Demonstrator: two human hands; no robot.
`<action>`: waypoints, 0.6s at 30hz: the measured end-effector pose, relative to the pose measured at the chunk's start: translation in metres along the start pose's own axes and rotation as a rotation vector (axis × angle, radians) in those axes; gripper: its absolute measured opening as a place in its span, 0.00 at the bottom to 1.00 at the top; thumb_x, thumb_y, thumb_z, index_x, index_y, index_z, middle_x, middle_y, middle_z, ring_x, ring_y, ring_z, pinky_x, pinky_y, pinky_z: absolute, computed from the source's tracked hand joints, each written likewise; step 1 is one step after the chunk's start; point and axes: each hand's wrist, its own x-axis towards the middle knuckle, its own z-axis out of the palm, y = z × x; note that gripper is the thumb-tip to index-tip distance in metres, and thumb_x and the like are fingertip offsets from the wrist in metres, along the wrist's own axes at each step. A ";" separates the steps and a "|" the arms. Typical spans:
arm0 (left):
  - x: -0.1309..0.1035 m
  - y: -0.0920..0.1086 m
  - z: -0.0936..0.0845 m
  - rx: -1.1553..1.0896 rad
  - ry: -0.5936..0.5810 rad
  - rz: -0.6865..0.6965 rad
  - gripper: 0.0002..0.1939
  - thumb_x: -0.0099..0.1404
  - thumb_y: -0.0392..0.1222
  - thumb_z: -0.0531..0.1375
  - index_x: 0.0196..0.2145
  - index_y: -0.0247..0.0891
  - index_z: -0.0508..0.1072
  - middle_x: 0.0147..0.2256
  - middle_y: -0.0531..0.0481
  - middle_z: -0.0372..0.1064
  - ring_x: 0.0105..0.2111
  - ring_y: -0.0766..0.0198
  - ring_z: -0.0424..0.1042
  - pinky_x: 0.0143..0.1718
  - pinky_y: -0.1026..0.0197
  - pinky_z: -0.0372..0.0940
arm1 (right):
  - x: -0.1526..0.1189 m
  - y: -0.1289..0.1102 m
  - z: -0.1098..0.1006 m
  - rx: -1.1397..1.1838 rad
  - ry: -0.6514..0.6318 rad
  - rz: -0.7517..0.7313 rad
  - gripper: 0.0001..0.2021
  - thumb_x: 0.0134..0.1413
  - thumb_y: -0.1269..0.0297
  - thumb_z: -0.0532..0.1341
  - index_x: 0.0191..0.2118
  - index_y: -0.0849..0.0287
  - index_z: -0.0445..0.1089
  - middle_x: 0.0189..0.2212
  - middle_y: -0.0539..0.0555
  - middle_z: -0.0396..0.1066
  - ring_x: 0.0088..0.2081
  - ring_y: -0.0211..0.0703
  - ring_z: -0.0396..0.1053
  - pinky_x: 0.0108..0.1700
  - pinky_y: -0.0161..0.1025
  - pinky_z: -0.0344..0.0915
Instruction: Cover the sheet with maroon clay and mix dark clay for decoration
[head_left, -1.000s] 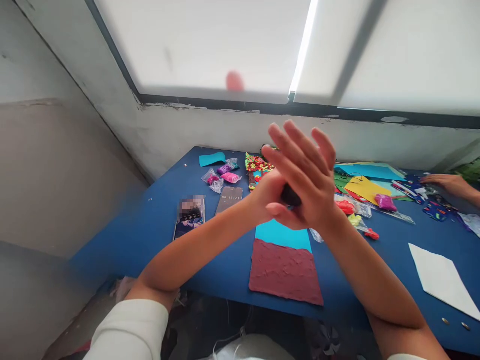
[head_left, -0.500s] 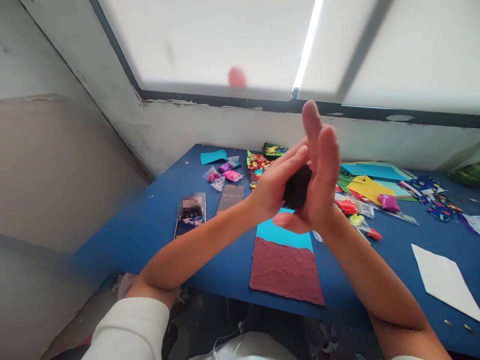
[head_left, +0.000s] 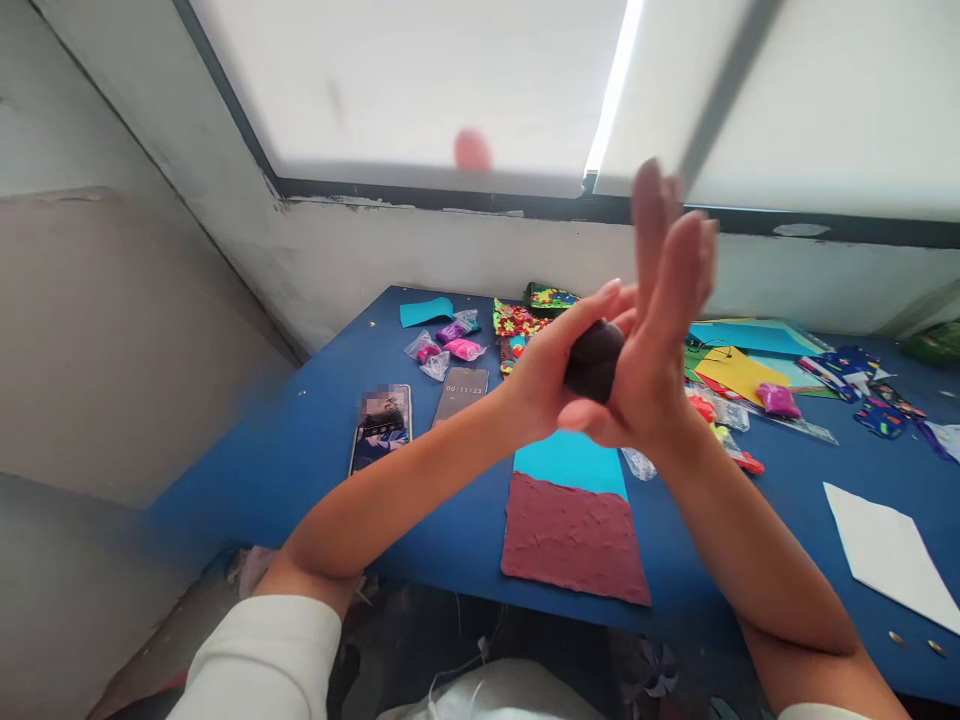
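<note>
A dark lump (head_left: 594, 361), black and soft-looking, is between my two palms above the table. My left hand (head_left: 551, 370) cups it from the left, fingers bent around its far side. The palm of my right hand (head_left: 660, 340) presses against its right side, with the fingers stretched upward and slightly blurred. Below the hands lies a light blue sheet (head_left: 570, 464), its near part covered by a rough maroon layer (head_left: 574, 540).
On the blue table (head_left: 285, 480), two phones (head_left: 382, 430) and small bags of pink and purple clay (head_left: 465, 349) lie left. Coloured papers (head_left: 739, 375), more clay packets and a white sheet (head_left: 892, 545) are on the right. A window and wall stand behind.
My right hand has shifted right and its fingers have tilted, showing more of the dark lump, which now looks rounder. My left hand has stayed nearly in place.
</note>
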 end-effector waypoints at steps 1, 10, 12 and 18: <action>0.003 -0.001 -0.001 0.002 -0.004 -0.057 0.15 0.72 0.46 0.53 0.43 0.37 0.76 0.25 0.51 0.74 0.36 0.57 0.78 0.37 0.61 0.71 | 0.002 0.002 -0.002 -0.029 0.139 0.019 0.40 0.57 0.31 0.34 0.70 0.43 0.24 0.70 0.54 0.44 0.71 0.63 0.34 0.68 0.66 0.29; -0.003 0.002 -0.019 0.055 -0.065 -0.102 0.33 0.72 0.61 0.40 0.35 0.35 0.76 0.22 0.48 0.69 0.29 0.58 0.77 0.32 0.58 0.69 | -0.031 0.007 -0.019 -0.028 0.316 0.293 0.24 0.68 0.51 0.36 0.61 0.47 0.56 0.56 0.53 0.67 0.58 0.50 0.68 0.57 0.53 0.65; -0.012 -0.007 -0.030 0.049 -0.075 -0.165 0.32 0.71 0.62 0.42 0.39 0.34 0.76 0.30 0.43 0.75 0.40 0.53 0.77 0.42 0.55 0.69 | -0.051 0.008 -0.013 0.002 0.100 0.132 0.23 0.65 0.48 0.48 0.61 0.51 0.58 0.57 0.57 0.67 0.60 0.53 0.65 0.58 0.55 0.64; -0.030 -0.024 -0.070 0.110 -0.278 -0.350 0.21 0.67 0.56 0.56 0.45 0.36 0.76 0.48 0.39 0.74 0.56 0.50 0.67 0.56 0.53 0.58 | -0.100 0.018 0.005 0.237 -0.241 0.111 0.23 0.59 0.61 0.61 0.59 0.53 0.60 0.57 0.60 0.69 0.60 0.51 0.65 0.58 0.52 0.64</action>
